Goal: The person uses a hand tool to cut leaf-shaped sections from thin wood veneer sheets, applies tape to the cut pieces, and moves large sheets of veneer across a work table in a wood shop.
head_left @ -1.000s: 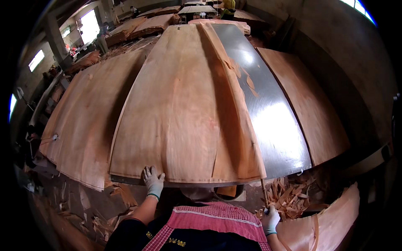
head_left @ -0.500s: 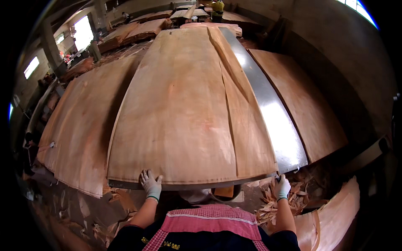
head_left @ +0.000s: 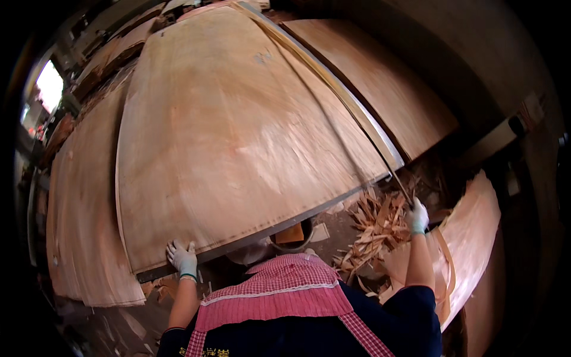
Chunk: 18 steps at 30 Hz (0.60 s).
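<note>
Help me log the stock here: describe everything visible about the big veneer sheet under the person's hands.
The veneer sheet is a large, thin, pale reddish-brown wood panel with faint lengthwise grain and a small grey mark near its far end. It lies flat on top of a stack, its near edge overhanging a darker board. The left hand, in a white glove, rests on its near left corner. The right hand, also gloved, grips a thin strip running along its right edge. More sheets lie on either side.

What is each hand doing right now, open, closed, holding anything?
Left hand: open, gloved fingers flat on the near edge of the veneer sheet.
Right hand: closed around a thin strip along the sheet's right edge.
</note>
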Available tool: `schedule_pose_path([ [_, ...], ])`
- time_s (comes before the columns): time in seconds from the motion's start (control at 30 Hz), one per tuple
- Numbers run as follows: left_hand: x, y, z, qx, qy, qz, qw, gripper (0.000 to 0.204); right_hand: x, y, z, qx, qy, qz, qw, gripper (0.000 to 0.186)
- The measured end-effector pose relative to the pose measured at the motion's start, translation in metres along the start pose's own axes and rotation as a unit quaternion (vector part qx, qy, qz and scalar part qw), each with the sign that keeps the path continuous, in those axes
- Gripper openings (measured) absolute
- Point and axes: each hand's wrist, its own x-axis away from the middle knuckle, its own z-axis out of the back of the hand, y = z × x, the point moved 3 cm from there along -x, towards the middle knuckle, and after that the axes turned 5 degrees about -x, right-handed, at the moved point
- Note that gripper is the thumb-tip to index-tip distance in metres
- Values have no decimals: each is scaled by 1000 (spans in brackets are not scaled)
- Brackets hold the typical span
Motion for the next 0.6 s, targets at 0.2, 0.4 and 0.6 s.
schedule_pose_path([
  [0.2,5,98,41,333,-39,-279,900,66,60,-233,-75,-333,-347,-20,876,36],
  [0.4,48,213,116,668,-518,-58,532,28,169,-385,-62,-379,-470,371,706,29],
  [0.6,5,116,83,582,-297,-60,754,19,104,-311,-144,-310,-540,101,776,30],
])
